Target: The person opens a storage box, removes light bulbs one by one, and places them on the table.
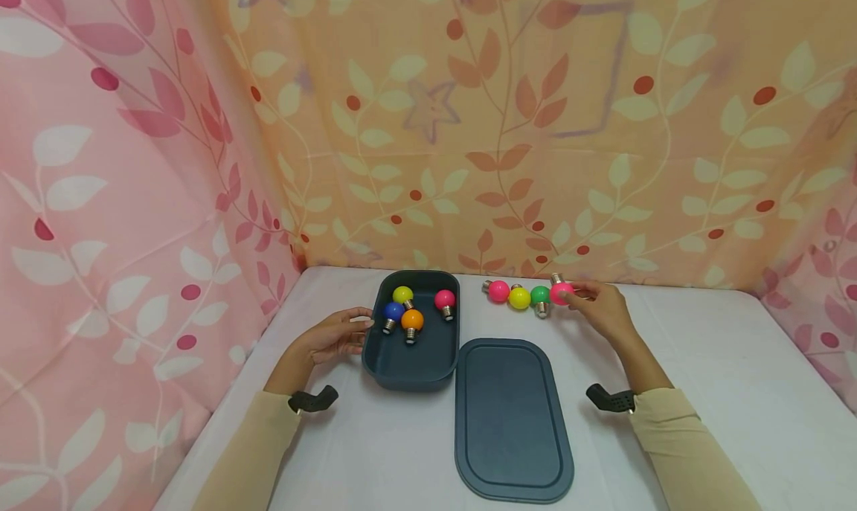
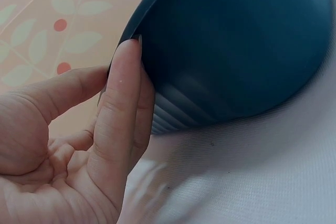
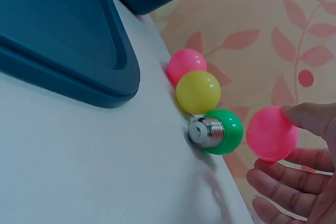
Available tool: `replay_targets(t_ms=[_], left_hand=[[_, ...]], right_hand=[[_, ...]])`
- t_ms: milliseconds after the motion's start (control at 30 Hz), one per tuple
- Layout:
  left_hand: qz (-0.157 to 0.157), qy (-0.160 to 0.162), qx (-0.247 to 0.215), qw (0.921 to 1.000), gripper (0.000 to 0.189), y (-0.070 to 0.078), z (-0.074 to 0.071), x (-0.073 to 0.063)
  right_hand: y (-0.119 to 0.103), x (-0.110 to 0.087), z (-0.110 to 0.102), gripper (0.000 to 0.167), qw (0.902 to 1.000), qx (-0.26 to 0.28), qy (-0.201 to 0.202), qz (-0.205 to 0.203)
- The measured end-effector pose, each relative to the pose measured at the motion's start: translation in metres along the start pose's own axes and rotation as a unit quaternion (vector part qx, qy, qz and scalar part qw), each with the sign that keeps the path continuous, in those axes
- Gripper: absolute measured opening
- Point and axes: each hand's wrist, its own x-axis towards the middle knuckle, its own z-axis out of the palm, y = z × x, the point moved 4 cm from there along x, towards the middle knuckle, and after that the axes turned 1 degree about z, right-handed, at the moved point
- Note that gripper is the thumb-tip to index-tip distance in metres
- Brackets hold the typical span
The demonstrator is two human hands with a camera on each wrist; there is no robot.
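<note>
My right hand [image 1: 602, 309] pinches a pink light bulb [image 3: 270, 134] between thumb and fingers, its metal base pointing up in the head view. Beside it, a green bulb [image 3: 228, 132], a yellow bulb [image 3: 198, 92] and another pink bulb [image 3: 186, 65] lie in a row on the table. On the other side, my left hand [image 1: 335, 336] holds the rim of a dark blue-grey box [image 1: 411, 370] with thumb and fingertips. Inside the box lie a yellow bulb [image 1: 402, 294], a blue bulb [image 1: 393, 312], an orange bulb [image 1: 412, 320] and a pink bulb [image 1: 445, 300].
A matching flat lid [image 1: 512, 422] lies on the white table [image 1: 723, 362], close to the box's right side. Behind the table hangs an orange leaf-patterned curtain [image 1: 495, 154], and a pink one [image 1: 134, 236] borders the left. Each wrist wears a black mount.
</note>
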Motion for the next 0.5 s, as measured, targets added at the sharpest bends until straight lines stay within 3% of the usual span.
replay_targets(t_ms=[200, 500], left_hand=[[0.001, -0.002, -0.005, 1.0000, 0.023, 0.000, -0.001, 0.001], [0.003, -0.003, 0.003, 1.0000, 0.023, -0.001, -0.002, 0.001]], right_hand=[[0.011, 0.002, -0.003, 0.059, 0.9998, -0.008, 0.002, 0.018], [0.021, 0.002, 0.000, 0.058, 0.9981, -0.005, -0.025, 0.057]])
